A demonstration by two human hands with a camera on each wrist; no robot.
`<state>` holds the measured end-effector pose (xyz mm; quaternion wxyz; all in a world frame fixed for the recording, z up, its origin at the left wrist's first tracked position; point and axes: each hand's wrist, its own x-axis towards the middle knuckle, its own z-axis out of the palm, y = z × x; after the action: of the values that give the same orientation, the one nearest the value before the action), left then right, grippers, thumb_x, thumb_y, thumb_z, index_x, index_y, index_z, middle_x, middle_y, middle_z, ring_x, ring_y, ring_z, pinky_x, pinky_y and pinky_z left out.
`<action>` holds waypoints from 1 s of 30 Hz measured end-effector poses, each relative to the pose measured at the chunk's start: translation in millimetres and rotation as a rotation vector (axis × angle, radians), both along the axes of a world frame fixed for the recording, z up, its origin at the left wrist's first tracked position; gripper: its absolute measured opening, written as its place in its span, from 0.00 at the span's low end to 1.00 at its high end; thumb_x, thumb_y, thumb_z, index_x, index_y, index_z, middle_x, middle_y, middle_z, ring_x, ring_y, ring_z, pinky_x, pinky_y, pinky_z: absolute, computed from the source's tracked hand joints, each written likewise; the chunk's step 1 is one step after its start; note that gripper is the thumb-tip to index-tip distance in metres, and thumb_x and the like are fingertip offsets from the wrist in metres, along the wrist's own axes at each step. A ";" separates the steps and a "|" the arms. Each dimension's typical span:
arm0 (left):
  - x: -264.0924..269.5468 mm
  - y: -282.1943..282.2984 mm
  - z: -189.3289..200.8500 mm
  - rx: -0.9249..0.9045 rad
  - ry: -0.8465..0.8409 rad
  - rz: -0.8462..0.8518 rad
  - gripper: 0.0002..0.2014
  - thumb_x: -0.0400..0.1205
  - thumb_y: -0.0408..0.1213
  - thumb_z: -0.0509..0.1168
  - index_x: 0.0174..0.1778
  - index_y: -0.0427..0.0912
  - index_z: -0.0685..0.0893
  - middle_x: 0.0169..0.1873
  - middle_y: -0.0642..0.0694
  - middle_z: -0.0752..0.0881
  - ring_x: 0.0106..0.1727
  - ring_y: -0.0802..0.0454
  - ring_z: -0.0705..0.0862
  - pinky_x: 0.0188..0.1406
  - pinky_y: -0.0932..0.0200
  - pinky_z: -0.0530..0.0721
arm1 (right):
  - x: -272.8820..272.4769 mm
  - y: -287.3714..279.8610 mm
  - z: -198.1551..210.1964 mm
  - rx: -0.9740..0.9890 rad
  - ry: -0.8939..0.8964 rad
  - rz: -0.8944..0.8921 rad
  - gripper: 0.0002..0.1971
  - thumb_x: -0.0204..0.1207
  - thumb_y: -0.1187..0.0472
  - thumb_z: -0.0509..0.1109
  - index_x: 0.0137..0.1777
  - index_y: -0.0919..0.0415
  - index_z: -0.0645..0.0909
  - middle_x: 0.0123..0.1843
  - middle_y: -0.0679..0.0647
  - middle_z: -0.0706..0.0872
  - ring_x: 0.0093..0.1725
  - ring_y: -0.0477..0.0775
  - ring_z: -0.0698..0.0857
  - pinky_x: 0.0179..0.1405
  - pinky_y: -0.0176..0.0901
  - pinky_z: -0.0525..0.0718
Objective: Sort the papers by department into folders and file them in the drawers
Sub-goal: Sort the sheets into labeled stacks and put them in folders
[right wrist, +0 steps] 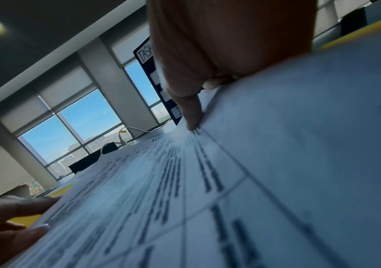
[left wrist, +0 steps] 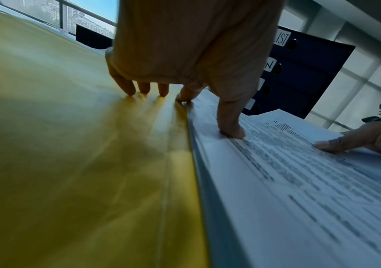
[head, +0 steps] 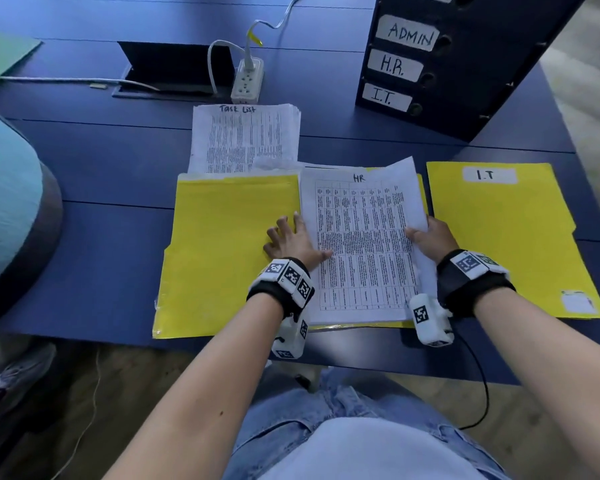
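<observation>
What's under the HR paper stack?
The HR paper stack lies on the right half of an open yellow folder; yellow shows along its bottom and right edges. Anything else beneath the sheets is covered.

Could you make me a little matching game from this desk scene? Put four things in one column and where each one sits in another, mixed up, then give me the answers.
Things:
1. HR papers
2. Task List papers
3. I.T folder
4. Drawer unit

Places:
A. closed, flat on the desk at the right
B. standing at the far right of the desk
C. on the open yellow folder, under both hands
D. on the desk behind the open folder

Pairs: 1-C, 2-D, 3-A, 4-B
</observation>
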<state>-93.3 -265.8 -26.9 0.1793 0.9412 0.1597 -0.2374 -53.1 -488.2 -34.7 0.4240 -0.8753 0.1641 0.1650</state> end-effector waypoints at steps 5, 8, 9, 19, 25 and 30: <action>2.2 6.8 3.5 -0.022 0.000 -0.026 0.50 0.73 0.61 0.66 0.81 0.46 0.43 0.74 0.42 0.52 0.74 0.38 0.53 0.73 0.41 0.61 | 2.5 5.8 5.1 -0.046 0.017 0.021 0.19 0.81 0.64 0.64 0.69 0.71 0.72 0.66 0.67 0.79 0.63 0.66 0.79 0.57 0.50 0.75; 2.1 13.0 4.2 -0.028 -0.025 -0.039 0.49 0.74 0.59 0.67 0.81 0.43 0.44 0.74 0.42 0.53 0.73 0.38 0.54 0.73 0.43 0.61 | 1.7 13.5 7.9 -0.079 0.026 0.047 0.20 0.81 0.62 0.64 0.70 0.71 0.71 0.67 0.67 0.78 0.64 0.66 0.78 0.59 0.51 0.75; 2.0 14.6 4.1 -0.029 -0.030 -0.048 0.49 0.74 0.59 0.67 0.81 0.43 0.44 0.74 0.42 0.53 0.73 0.39 0.55 0.73 0.43 0.61 | 1.2 15.6 8.7 -0.096 0.034 0.046 0.21 0.81 0.61 0.64 0.70 0.71 0.70 0.67 0.67 0.77 0.64 0.66 0.78 0.59 0.52 0.75; -1.3 79.4 0.2 -0.088 -0.111 0.251 0.46 0.74 0.58 0.67 0.80 0.40 0.51 0.75 0.36 0.54 0.77 0.36 0.53 0.74 0.39 0.61 | -2.8 58.9 52.8 -0.343 -0.140 0.093 0.26 0.76 0.60 0.66 0.72 0.61 0.64 0.73 0.61 0.68 0.70 0.63 0.71 0.69 0.59 0.69; -24.0 147.6 -5.6 -0.080 -0.039 0.634 0.55 0.71 0.61 0.69 0.81 0.38 0.43 0.79 0.31 0.41 0.81 0.35 0.40 0.77 0.35 0.46 | -22.2 143.5 43.2 -0.234 -0.121 0.365 0.22 0.76 0.60 0.66 0.71 0.56 0.71 0.75 0.58 0.69 0.73 0.59 0.70 0.72 0.60 0.68; -36.3 178.9 5.7 -0.054 -0.085 0.624 0.40 0.75 0.56 0.68 0.73 0.32 0.63 0.75 0.34 0.57 0.77 0.37 0.56 0.73 0.42 0.60 | -47.5 166.4 21.8 -0.495 0.032 0.489 0.27 0.74 0.51 0.69 0.72 0.49 0.67 0.77 0.58 0.61 0.76 0.65 0.61 0.72 0.67 0.64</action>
<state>-129.6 -87.0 -21.2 0.2749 0.8509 0.4267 -0.1355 -100.6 -321.8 -12.9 0.1443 -0.9622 -0.0089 0.2307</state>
